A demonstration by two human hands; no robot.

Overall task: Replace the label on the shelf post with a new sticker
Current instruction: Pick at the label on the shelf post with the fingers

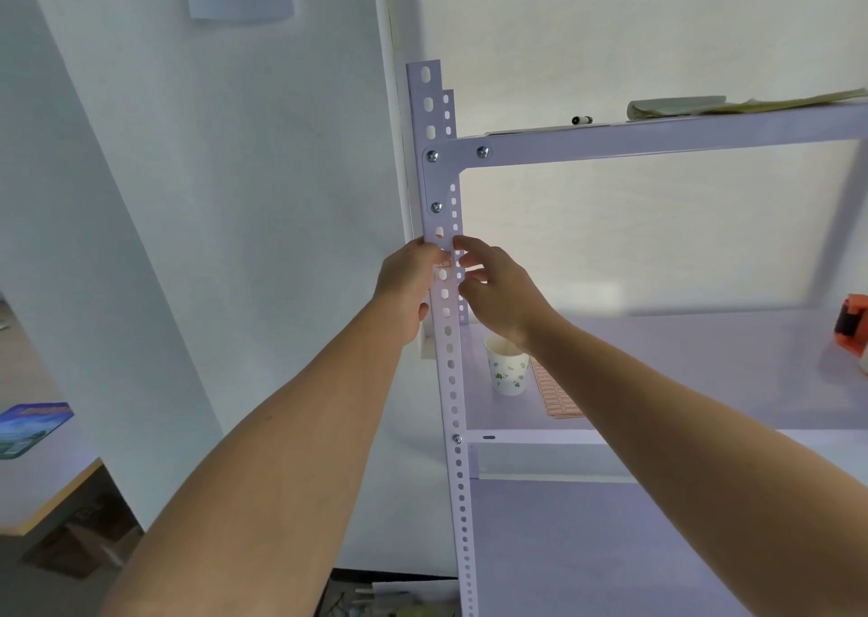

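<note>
Shelf post (448,381) stood upright at the rack's front corner. Left hand (406,283) and right hand (493,287) met on it, fingers curled at the small orange label (445,264) on its face. Whether either pinched it could not be told. Probably the peeling stage. Next move calls for a lifted corner, then a sticker from the sheet (554,395).

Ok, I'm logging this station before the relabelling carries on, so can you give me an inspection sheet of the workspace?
Surface: middle shelf, pale, carrying a few items.
Job's things: small label on the shelf post; sticker sheet lying on the middle shelf.
Clutter: paper cup next to the sticker sheet; orange tape dispenser at the right edge; marker and what looks like a folded cloth on the top shelf.
Hands: left hand and right hand meet at the label; grip unclear.
Cables: nothing seen.
Surroundings: white wall; table at left with a book.
</note>
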